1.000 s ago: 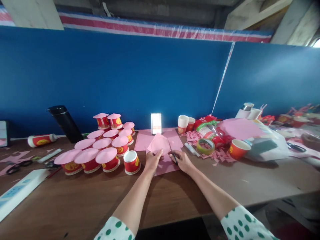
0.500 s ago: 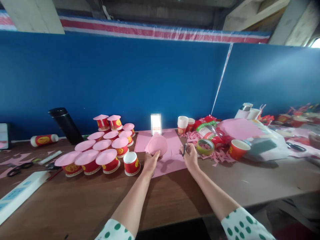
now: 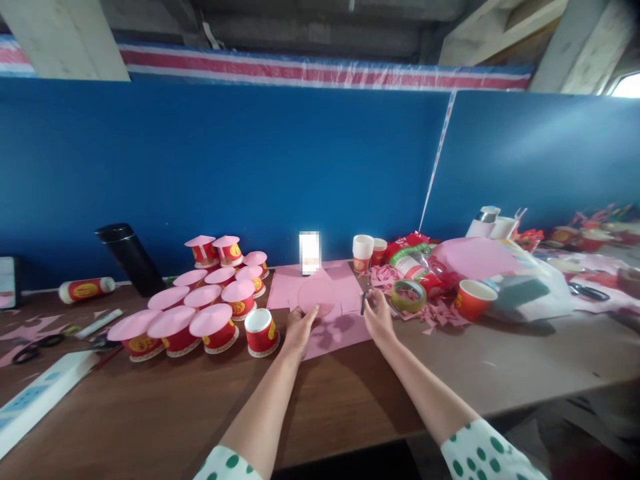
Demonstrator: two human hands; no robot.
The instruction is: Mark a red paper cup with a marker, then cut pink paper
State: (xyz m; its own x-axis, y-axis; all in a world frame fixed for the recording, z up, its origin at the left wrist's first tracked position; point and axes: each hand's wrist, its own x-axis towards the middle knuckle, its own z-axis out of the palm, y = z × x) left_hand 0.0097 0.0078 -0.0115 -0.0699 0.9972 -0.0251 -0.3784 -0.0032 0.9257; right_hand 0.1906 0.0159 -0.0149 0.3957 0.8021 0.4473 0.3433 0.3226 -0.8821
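Note:
Between thumb and fingers, my left hand [image 3: 301, 328] pinches the near edge of a round pink paper disc [image 3: 317, 297] above larger pink sheets [image 3: 345, 283]. My right hand [image 3: 379, 316] is closed round dark-handled scissors [image 3: 365, 301], to the right of the disc and apart from it. Left of my left hand stands an upturned red cup [image 3: 262, 339] with a white top, beside several red cups wearing pink paper discs [image 3: 212, 320].
A black bottle [image 3: 131, 260] and a white power strip [image 3: 43, 390] are at left. Right of my right hand lie a tape roll [image 3: 409, 295], pink scraps [image 3: 440, 313], a red cup [image 3: 475, 300] and plastic bags. A blue partition [image 3: 250, 160] stands behind.
The pink disc in my left hand has sunk a little toward the sheets. My right hand's scissors have turned more upright. The camera view has shifted slightly.

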